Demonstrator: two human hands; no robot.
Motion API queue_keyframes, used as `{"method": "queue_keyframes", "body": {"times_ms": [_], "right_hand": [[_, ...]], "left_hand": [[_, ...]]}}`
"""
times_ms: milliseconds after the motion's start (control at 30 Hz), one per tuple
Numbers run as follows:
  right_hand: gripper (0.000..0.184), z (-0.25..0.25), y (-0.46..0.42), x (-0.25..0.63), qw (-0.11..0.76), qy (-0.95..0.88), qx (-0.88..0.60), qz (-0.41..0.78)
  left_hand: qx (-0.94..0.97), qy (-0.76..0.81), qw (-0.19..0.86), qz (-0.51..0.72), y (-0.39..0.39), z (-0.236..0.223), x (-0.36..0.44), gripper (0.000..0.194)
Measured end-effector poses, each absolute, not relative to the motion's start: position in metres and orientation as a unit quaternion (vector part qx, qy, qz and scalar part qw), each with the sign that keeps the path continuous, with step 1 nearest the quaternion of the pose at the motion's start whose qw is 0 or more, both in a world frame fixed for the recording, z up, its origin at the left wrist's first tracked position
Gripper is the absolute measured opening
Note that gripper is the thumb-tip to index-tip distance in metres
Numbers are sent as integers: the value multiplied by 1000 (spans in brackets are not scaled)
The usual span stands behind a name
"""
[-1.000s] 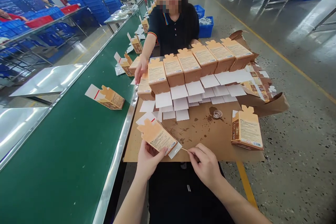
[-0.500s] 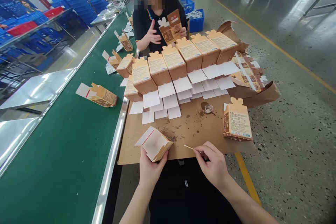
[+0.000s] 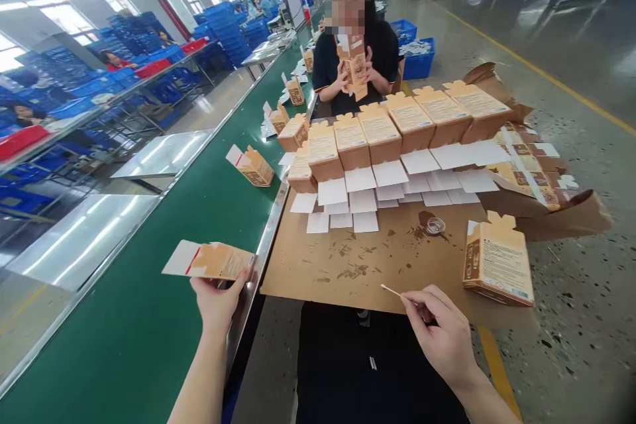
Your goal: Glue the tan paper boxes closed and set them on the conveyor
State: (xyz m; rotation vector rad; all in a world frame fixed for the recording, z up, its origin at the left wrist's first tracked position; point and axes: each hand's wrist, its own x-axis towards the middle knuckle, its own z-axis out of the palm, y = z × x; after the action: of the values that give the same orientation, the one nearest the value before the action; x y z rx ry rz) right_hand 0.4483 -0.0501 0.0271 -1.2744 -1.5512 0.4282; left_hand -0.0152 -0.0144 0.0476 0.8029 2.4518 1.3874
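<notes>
- Here's the left hand (image 3: 217, 305), out over the green conveyor belt (image 3: 114, 338), with a flattened carton (image 3: 213, 260) gripped at its near edge.
- The carton's long axis runs almost level across the view, its white flap pointing left and its tan tabbed end toward the hand.
- The left fingers (image 3: 238, 285) close on the carton, but their tips are tucked out of sight behind it, so the exact grip is hard to make out. I can't tell if the carton touches the belt.
- Over to the right hand (image 3: 437, 328): the fingers (image 3: 410, 301) are pinched narrow on a thin swab (image 3: 391, 290), its pale tip pointing up and left over a stained brown cardboard sheet (image 3: 348, 271).
- Rows of upright cartons (image 3: 377, 136) stand on white flaps beyond the swab, and a small clear dish (image 3: 435, 226) sits just in front of them; its contents are too small to tell.
- Across the way, a co-worker (image 3: 355, 56) holds a carton (image 3: 354, 63) upright in both hands, with the face blurred.
</notes>
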Motion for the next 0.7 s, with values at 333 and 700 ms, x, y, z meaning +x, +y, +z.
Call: {"method": "queue_keyframes", "body": {"times_ms": [333,700], "right_hand": [[23,31,-39,447,529,-647,-518,183],[19,54,-42,488,530,-638,-549,105]], "left_hand": [[266,838,119,461,20,44,-52,91],[386,675,136,614,86,77,37,53]]}}
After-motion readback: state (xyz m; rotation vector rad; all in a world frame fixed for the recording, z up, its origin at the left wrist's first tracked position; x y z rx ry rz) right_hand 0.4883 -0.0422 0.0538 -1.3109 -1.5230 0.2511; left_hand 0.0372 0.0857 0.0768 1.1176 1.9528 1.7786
